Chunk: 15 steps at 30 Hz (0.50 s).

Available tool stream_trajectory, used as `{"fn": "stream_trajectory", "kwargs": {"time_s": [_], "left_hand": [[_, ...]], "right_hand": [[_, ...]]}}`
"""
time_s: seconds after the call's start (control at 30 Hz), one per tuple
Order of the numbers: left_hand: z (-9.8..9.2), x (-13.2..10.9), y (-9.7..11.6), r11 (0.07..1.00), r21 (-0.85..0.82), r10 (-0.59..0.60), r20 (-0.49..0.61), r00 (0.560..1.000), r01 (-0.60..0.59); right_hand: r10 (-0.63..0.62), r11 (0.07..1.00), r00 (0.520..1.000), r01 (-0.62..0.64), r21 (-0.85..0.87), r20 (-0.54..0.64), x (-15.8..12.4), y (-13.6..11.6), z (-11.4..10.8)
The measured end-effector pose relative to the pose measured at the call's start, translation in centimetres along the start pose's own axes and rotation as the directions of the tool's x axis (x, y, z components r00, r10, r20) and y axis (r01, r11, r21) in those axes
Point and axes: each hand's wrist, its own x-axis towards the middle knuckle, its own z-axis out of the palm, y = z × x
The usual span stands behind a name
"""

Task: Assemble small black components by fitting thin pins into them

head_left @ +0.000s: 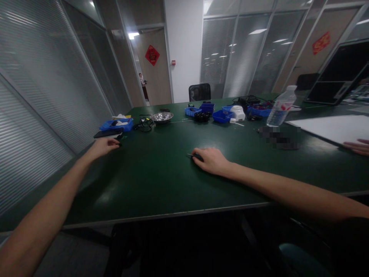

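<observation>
Nearer me than the bowl (163, 121), my right hand (212, 160) grips a tool (198, 157), best kept low and steady; my left hand's (103, 147) hold I can't tell.

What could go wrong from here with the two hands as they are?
1. The thin-tipped tool in the right hand points leftward; it might poke the left hand if they meet.
2. The small dark item at the left fingertips could get nudged away; whether it's gripped is unclear.
3. The plastic bottle might tip if the right arm swings forward.
</observation>
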Motion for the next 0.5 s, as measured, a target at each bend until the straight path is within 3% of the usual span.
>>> {"fn": "stream_trajectory", "kwargs": {"time_s": [0.1, 0.2, 0.27, 0.3, 0.37, 0.5], "left_hand": [[3.0, -1.8, 7.1, 0.958, -0.145, 0.26, 0.089, 0.962, -0.246], [6.9, -4.8, 14.8, 0.866, -0.249, 0.478, 0.162, 0.863, -0.433], [9.4, -7.0, 18.7, 0.802, -0.345, 0.573, 0.215, 0.791, -0.487], [10.6, -7.9, 20.0, 0.787, -0.382, 0.59, 0.235, 0.772, -0.485], [12.4, -9.4, 21.7, 0.777, -0.437, 0.582, 0.225, 0.781, -0.453], [13.9, -10.4, 21.8, 0.739, -0.527, 0.566, 0.148, 0.811, -0.42]], "right_hand": [[-0.002, 1.0, 1.0, 0.002, 0.032, 0.004, 0.1, 0.0, 0.0], [-0.027, 0.995, 0.999, 0.031, 0.091, -0.045, -0.1, -0.3, 0.0], [-0.046, 0.991, 0.995, 0.056, 0.121, -0.084, -0.3, -0.5, 0.0], [-0.042, 0.99, 0.993, 0.056, 0.131, -0.107, -0.4, -0.7, 0.1], [-0.053, 0.987, 0.99, 0.073, 0.146, -0.133, -0.6, -0.9, 0.3], [-0.127, 0.972, 0.981, 0.152, 0.178, -0.146, -0.7, -0.9, 0.4]]}}
